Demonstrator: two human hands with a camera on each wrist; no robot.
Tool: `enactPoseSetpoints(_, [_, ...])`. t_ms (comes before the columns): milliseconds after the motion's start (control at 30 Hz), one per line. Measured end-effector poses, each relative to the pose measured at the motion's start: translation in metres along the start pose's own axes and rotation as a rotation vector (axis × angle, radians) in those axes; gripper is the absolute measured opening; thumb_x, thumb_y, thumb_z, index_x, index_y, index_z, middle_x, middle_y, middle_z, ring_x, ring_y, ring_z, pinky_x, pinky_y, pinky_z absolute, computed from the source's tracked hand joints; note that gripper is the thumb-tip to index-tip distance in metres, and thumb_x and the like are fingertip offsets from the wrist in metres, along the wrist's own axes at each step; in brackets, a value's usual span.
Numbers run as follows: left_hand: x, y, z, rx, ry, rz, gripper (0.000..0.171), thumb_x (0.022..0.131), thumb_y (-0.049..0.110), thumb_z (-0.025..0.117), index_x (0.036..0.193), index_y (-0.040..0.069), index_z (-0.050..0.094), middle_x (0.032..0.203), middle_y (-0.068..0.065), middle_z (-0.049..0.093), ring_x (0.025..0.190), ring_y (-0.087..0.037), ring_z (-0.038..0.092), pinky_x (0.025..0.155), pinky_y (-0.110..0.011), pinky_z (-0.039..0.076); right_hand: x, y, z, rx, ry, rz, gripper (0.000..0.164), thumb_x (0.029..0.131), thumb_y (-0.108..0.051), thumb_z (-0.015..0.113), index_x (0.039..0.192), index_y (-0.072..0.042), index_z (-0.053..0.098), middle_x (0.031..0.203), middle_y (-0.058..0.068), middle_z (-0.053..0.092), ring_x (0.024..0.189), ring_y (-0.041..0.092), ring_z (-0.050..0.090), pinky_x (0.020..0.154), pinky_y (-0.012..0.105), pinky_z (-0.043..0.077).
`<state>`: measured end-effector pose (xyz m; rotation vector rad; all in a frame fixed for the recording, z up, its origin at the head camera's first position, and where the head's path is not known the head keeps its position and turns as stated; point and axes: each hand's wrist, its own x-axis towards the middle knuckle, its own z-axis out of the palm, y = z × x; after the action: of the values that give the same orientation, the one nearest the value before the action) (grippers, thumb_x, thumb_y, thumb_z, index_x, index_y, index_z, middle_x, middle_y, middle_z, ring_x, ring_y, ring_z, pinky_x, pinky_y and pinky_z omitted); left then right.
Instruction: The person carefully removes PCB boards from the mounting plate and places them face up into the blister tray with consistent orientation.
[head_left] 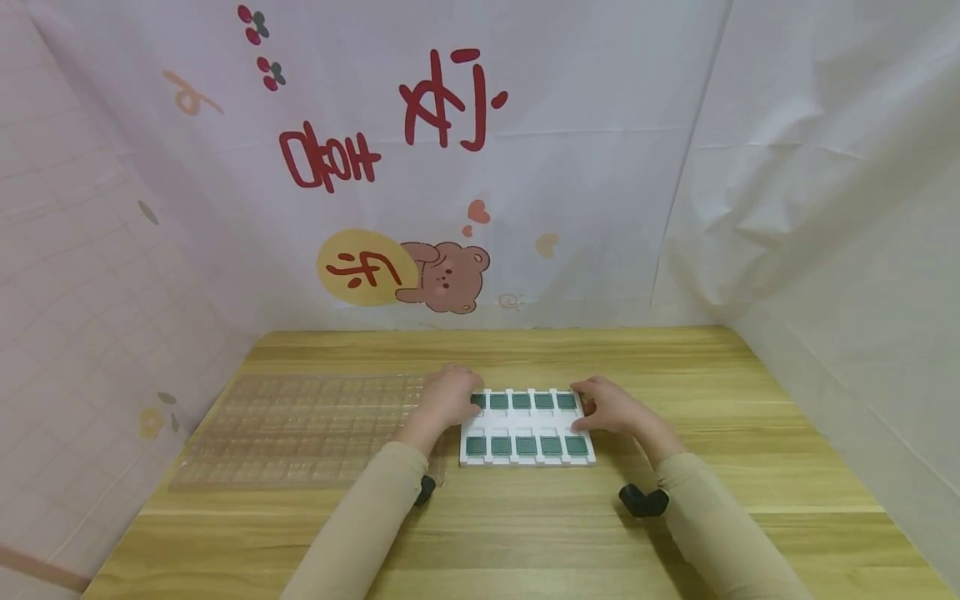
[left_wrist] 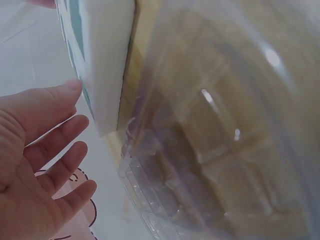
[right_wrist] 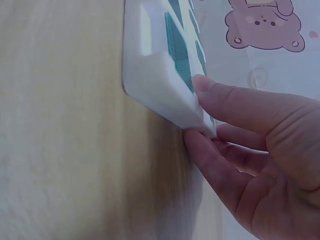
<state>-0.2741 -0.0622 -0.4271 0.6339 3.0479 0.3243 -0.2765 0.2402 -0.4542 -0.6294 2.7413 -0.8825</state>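
Observation:
A white foam tray (head_left: 525,423) with two rows of green square pieces (head_left: 526,447) lies in the middle of the wooden table. My right hand (head_left: 609,406) pinches the tray's right edge; in the right wrist view the thumb is on the upper face and the fingertips are at the lower edge. At the opposite end, my left hand (head_left: 450,393) is beside the far left corner. The left wrist view shows its thumb tip right at the tray's white side wall (left_wrist: 107,60), with the other fingers relaxed and spread apart, holding nothing.
To the left lies a large clear plastic blister tray (head_left: 300,429) with many shallow compartments, its right end beside the foam tray and under the left forearm. Behind the table hangs a white printed cloth (head_left: 585,167), and similar cloths line both sides.

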Motion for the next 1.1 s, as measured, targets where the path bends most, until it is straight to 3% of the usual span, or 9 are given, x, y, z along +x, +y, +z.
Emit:
enactPoseSetpoints(400, [0.003, -0.0002, 0.0051, 0.031, 0.009, 0.011, 0.03, 0.08, 0.015, 0.082, 0.109, 0.012, 0.076, 0.108, -0.004, 0.071, 0.104, -0.023, 0.061, 0.093, -0.043, 0.047, -0.0007, -0.0014, 0.0004, -0.036, 0.0, 0.0, 0.075, 0.078, -0.014, 0.084, 0.136, 0.015, 0.046, 0.12, 0.025, 0.051, 0.09, 0.022, 0.059, 0.083, 0.038, 0.051])
enactPoseSetpoints(600, [0.0036, 0.0009, 0.0047, 0.018, 0.005, 0.004, 0.02, 0.081, 0.012, 0.081, 0.1, 0.011, 0.077, 0.097, -0.002, 0.069, 0.091, -0.021, 0.055, 0.083, -0.041, 0.048, -0.0012, -0.0029, -0.0001, -0.046, 0.003, -0.001, 0.075, 0.079, -0.015, 0.083, 0.137, 0.014, 0.046, 0.12, 0.025, 0.052, 0.089, 0.023, 0.058, 0.082, 0.04, 0.05])
enactPoseSetpoints(800, [0.0057, 0.0011, 0.0058, -0.002, 0.01, -0.008, 0.015, 0.08, 0.008, 0.08, 0.094, 0.011, 0.077, 0.09, 0.0, 0.068, 0.087, -0.02, 0.054, 0.082, -0.041, 0.048, -0.0001, -0.001, 0.0005, -0.041, 0.002, 0.003, 0.075, 0.08, -0.015, 0.083, 0.138, 0.014, 0.045, 0.12, 0.024, 0.051, 0.089, 0.022, 0.057, 0.082, 0.039, 0.05])
enactPoseSetpoints(1100, [0.0066, 0.0027, 0.0059, -0.002, -0.002, -0.012, 0.015, 0.081, 0.008, 0.08, 0.095, 0.009, 0.076, 0.09, -0.002, 0.068, 0.088, -0.021, 0.056, 0.085, -0.041, 0.048, -0.0007, -0.0004, 0.0007, -0.06, 0.013, -0.004, 0.075, 0.079, -0.015, 0.084, 0.136, 0.014, 0.047, 0.118, 0.024, 0.052, 0.088, 0.022, 0.056, 0.081, 0.039, 0.049])
